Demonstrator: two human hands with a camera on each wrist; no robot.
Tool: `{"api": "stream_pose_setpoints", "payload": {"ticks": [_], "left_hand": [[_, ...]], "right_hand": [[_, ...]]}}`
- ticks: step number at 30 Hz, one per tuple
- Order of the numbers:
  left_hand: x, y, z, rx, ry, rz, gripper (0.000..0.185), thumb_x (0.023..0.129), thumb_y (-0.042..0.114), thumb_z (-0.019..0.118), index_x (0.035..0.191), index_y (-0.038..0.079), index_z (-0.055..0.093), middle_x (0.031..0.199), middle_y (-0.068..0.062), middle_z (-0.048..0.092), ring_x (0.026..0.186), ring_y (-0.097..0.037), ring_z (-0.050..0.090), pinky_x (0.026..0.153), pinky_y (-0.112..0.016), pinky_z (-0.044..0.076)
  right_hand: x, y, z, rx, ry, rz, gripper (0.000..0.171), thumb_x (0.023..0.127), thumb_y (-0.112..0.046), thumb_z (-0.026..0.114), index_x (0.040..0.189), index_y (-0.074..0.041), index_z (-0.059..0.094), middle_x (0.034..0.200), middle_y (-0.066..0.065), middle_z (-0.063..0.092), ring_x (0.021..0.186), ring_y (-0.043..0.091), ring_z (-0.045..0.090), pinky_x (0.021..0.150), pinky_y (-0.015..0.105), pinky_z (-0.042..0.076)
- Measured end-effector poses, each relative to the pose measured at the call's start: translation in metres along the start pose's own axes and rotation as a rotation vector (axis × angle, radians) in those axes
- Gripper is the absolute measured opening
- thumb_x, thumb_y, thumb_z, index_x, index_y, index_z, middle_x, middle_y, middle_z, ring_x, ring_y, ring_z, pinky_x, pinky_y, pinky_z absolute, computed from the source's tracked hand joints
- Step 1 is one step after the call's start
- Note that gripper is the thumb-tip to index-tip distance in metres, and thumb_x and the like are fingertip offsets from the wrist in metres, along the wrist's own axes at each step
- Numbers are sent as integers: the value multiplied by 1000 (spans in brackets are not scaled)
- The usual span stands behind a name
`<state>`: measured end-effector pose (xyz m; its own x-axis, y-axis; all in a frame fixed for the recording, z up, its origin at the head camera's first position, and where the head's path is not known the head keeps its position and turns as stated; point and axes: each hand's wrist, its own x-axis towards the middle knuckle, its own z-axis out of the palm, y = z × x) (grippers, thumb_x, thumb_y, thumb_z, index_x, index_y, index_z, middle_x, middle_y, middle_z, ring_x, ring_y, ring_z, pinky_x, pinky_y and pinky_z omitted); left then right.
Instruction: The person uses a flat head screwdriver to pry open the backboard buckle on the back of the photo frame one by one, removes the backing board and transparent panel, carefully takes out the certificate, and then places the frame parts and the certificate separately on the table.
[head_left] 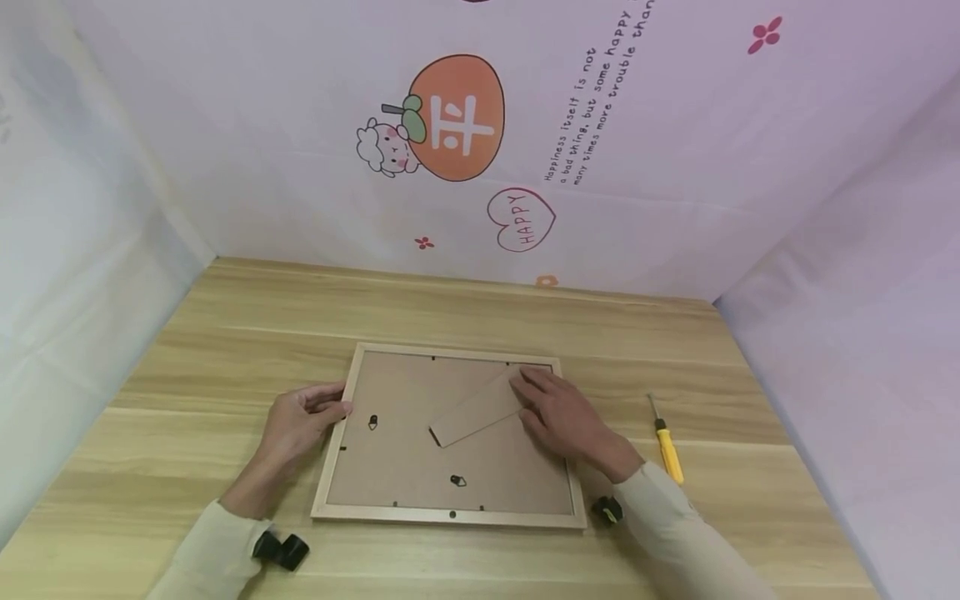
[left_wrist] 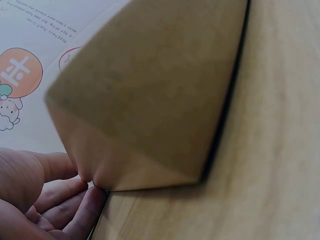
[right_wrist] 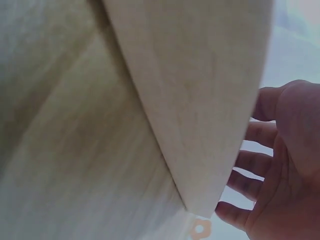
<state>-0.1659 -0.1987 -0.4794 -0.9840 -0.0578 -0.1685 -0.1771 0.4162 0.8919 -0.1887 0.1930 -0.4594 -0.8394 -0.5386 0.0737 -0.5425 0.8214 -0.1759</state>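
Note:
A picture frame point(head_left: 517, 518) with a pale wooden rim lies face down on the table. Its brown backing board point(head_left: 397, 458) carries a slanted stand flap point(head_left: 476, 417), lying flat, and two small metal hangers point(head_left: 458, 481). At the frame's left side, my left hand point(head_left: 300, 421) pinches the rim, thumb on top; the left wrist view shows the fingers point(left_wrist: 90, 202) at its edge. My right hand point(head_left: 562, 417) rests on the board's upper right, fingers extended over the flap's upper end. In the right wrist view its fingers point(right_wrist: 252, 160) touch the frame's far side.
To the right of the frame lies a screwdriver point(head_left: 669, 457) with a yellow handle, its tip pointing away. The wood-grain table point(head_left: 262, 308) ends at a printed white cloth wall point(head_left: 637, 242). Black wrist cameras point(head_left: 281, 550) stick out from both sleeves.

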Motion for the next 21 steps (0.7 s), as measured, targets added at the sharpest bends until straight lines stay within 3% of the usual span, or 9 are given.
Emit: {"api": "stream_pose_setpoints", "payload": {"ticks": [4,9,14,21], "left_hand": [[0,-1,0,8,2,7,45,91,25,72,129,4,62,124,-16,68,111,-28,67,81,-17,56],[-1,-1,1,19,-1,9,45,91,26,72,129,4,62,125,-16,67,112,-29,66,85,-21,57],[-2,-1,0,21,-11,16,45,91,26,71,129,5,62,126,-16,67,112,-29,66,86,-22,57],[0,0,1,18,-2,9,44,92,26,71,129,4,62,123,-16,68,110,-28,67,81,-17,56]], "right_hand": [[-4,8,-2,214,3,55,50,99,-21,57,145,-5,46,154,15,41,142,35,38,116,53,34],[-17,26,-21,414,136,148,41,100,-12,55,140,-4,50,143,19,51,131,39,50,104,57,45],[-43,49,-44,421,260,299,37,102,-12,53,136,1,52,135,23,57,119,43,57,93,56,53],[-81,71,-54,363,327,466,34,100,-15,57,128,4,58,115,22,67,104,36,65,86,42,57]]}}
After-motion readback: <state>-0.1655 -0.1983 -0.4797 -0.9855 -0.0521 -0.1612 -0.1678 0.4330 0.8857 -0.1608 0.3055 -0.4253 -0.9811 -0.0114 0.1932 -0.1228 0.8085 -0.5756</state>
